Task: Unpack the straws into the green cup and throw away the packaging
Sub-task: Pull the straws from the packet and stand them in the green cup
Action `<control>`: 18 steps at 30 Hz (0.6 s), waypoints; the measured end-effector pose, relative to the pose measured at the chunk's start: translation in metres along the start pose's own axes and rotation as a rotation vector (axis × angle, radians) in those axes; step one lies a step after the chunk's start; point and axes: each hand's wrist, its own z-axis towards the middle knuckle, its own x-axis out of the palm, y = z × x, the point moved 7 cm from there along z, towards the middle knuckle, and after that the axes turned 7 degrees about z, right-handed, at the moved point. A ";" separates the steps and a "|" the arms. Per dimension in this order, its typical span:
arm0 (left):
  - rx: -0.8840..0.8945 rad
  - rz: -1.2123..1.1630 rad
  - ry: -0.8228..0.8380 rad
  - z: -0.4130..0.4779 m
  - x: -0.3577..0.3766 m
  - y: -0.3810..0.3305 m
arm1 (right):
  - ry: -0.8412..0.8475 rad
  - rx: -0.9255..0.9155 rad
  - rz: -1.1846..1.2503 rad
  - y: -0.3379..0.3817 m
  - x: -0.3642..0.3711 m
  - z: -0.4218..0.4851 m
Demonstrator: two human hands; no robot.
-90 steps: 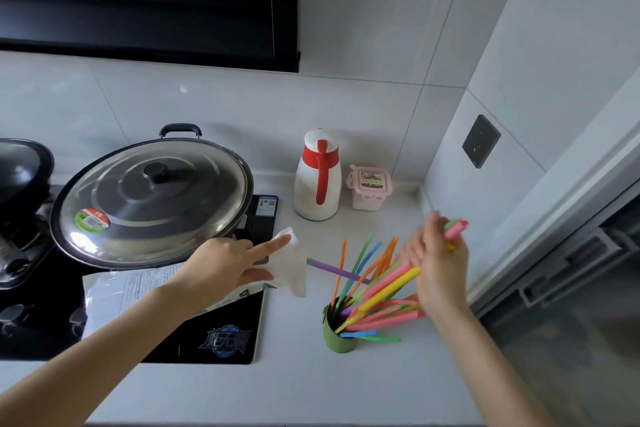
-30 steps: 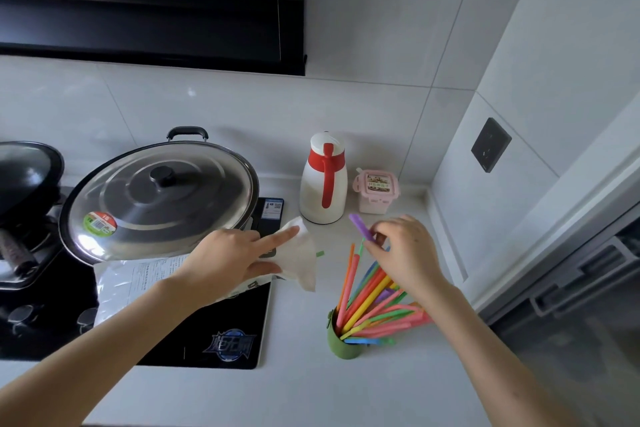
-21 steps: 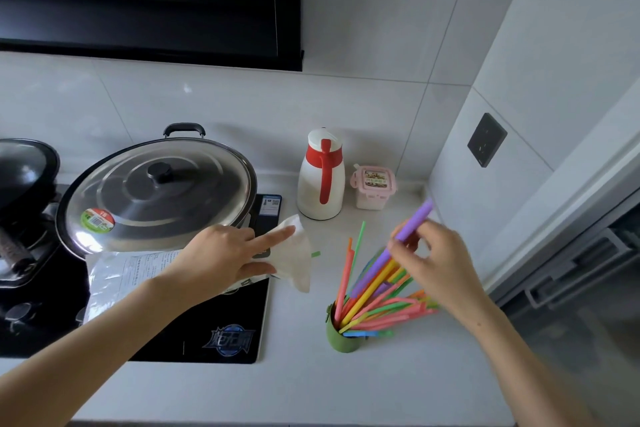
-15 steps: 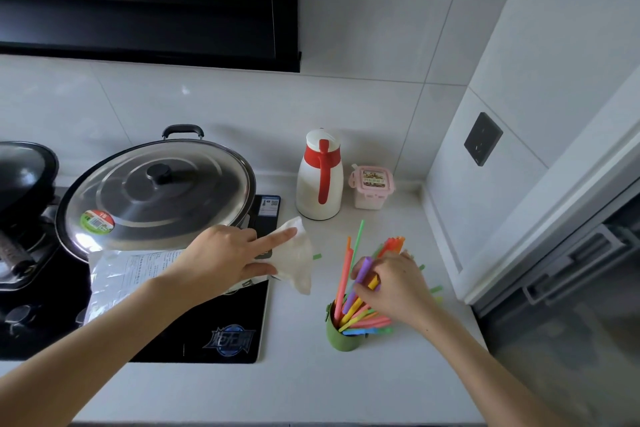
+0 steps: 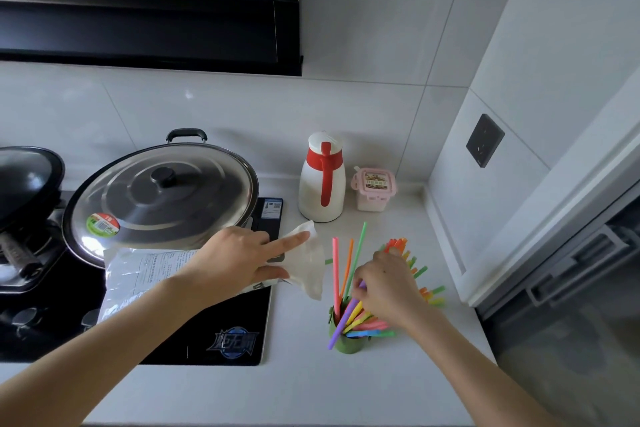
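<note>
A small green cup [image 5: 348,343] stands on the white counter, stuffed with several coloured straws [image 5: 353,260] that fan out up and to the right. My right hand [image 5: 388,284] is over the cup, its fingers closed on a purple straw [image 5: 341,324] whose lower end slants down across the cup's front. My left hand [image 5: 239,260] grips the clear plastic straw packaging [image 5: 304,260] above the cooktop edge, index finger stretched along it. A green straw end [image 5: 328,261] pokes out of the bag's mouth.
A large pan with a steel lid [image 5: 162,191] sits on the black induction cooktop [image 5: 214,333] at left. A white and red jug [image 5: 322,181] and a pink-lidded box [image 5: 373,189] stand at the back wall. A wall with a socket [image 5: 484,140] bounds the right.
My right hand drew a purple straw from the packaging, swung it right and brought it down to the cup. The left hand stayed put holding the packaging.
</note>
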 end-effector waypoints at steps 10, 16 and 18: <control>0.021 0.018 -0.001 -0.002 -0.003 0.001 | -0.104 0.038 -0.089 -0.013 -0.013 0.002; 0.064 0.005 0.010 0.004 -0.011 0.002 | 0.131 0.000 -0.124 -0.012 0.013 0.005; 0.089 0.022 0.012 0.008 -0.016 0.004 | -0.143 0.051 0.254 -0.009 -0.012 0.000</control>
